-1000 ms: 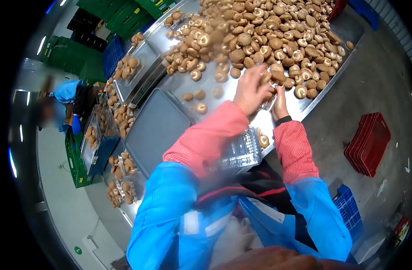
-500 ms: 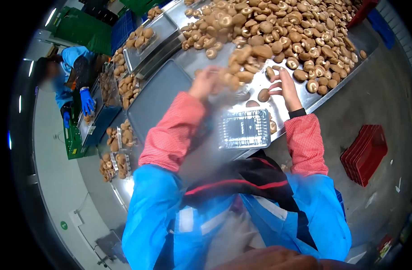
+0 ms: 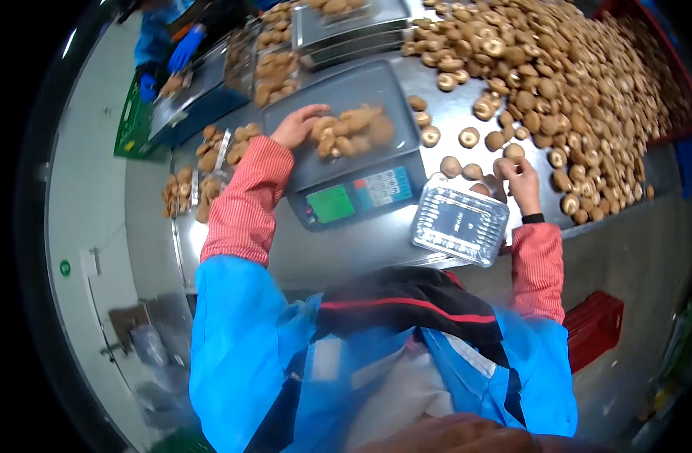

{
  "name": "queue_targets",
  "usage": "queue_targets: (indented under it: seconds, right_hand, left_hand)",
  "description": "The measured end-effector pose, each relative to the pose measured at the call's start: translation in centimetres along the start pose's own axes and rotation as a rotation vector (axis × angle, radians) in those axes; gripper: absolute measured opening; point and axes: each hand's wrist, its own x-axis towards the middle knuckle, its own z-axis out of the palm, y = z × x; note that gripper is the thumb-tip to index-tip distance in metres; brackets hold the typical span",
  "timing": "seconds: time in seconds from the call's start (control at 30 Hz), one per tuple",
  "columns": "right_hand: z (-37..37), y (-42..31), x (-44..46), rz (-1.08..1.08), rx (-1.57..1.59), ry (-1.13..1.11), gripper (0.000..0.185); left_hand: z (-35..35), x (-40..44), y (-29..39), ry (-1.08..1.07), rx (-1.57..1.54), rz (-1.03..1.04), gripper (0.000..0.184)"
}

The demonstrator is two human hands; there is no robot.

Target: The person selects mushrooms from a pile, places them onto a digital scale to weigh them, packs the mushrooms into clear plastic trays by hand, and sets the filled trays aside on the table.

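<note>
My left hand (image 3: 299, 127) has its fingers at the left edge of a clear tray of mushrooms (image 3: 352, 131), which is on the grey platform (image 3: 395, 94) of a scale. The scale's panel with a green display (image 3: 331, 204) faces me. Over the metal table, my right hand (image 3: 518, 181) has its fingertips closed around a brown mushroom (image 3: 514, 152). Just left of and below that hand lies an empty clear plastic tray (image 3: 461, 223). Loose mushrooms (image 3: 452, 166) lie beside its top edge.
A large mushroom pile (image 3: 542, 90) covers the table's right side, near a red crate (image 3: 682, 83). Filled packs (image 3: 274, 75) stand at the back left. A co-worker's blue-gloved hand (image 3: 186, 49) is at the upper left. Another red crate (image 3: 595, 328) stands on the floor.
The view has swung right. My left hand has moved from the mushroom pile to the scale with the filled tray. My right hand has left that tray, and its spread fingers have closed.
</note>
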Motion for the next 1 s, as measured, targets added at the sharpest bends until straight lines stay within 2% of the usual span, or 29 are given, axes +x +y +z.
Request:
queue_targets:
  seconds: [0.03, 0.1, 0.13, 0.17, 0.23, 0.37, 0.5, 0.57, 0.63, 0.73, 0.83, 0.9, 1.0]
  right_hand:
    - [-0.2, -2.5, -0.3, 0.007, 0.077, -0.014, 0.039]
    - [0.3, -7.4, -0.7, -0.243, 0.034, -0.008, 0.038]
    - [0.8, -10.5, -1.4, -0.227, 0.034, -0.06, 0.034]
    - [2.0, -12.4, -1.8, -0.312, 0.014, -0.019, 0.034]
    - [4.8, -16.0, -2.3, -0.51, 0.159, -0.132, 0.034]
    - [9.4, -24.0, -5.2, -0.811, -0.025, -0.159, 0.031]
    - [14.9, -26.0, -4.6, -1.128, -0.253, -0.044, 0.026]
    - [17.0, -25.6, -4.9, -1.154, -0.677, -0.006, 0.023]
    - [19.4, -23.6, -3.5, -1.291, -0.584, 0.176, 0.018]
    - [18.4, -23.8, -3.4, -1.186, -0.362, 0.031, 0.016]
    - [13.9, -23.5, -4.0, -1.161, -0.133, 0.112, 0.018]
    - [10.5, -21.9, -5.6, -1.052, -0.138, 0.135, 0.017]
    - [6.1, -16.7, -8.8, -0.848, -0.443, 0.001, 0.012]
  left_hand:
    - [-0.3, -0.3, -0.6, 0.047, 0.009, -0.022, 0.032]
    - [0.1, -1.4, -0.9, 0.233, -0.095, -0.015, 0.031]
    - [0.2, -1.8, -1.1, 0.322, -0.145, -0.008, 0.03]
    - [0.2, -2.2, -1.6, 0.38, -0.157, -0.015, 0.031]
    - [0.3, -3.1, -2.6, 0.49, -0.177, -0.033, 0.031]
    - [0.6, -5.6, -3.3, 0.584, -0.288, -0.029, 0.03]
    - [1.0, -8.0, -3.4, 0.586, -0.33, 0.002, 0.029]
    - [1.5, -8.7, -3.4, 0.59, -0.366, -0.003, 0.029]
    - [2.1, -9.2, -3.6, 0.576, -0.369, 0.001, 0.028]
    - [2.5, -10.3, -2.6, 0.573, -0.371, -0.013, 0.028]
    - [2.5, -10.7, -2.3, 0.594, -0.408, 0.001, 0.028]
    - [2.2, -11.1, -2.8, 0.579, -0.417, -0.005, 0.028]
    - [2.3, -11.5, -2.2, 0.474, -0.379, -0.055, 0.029]
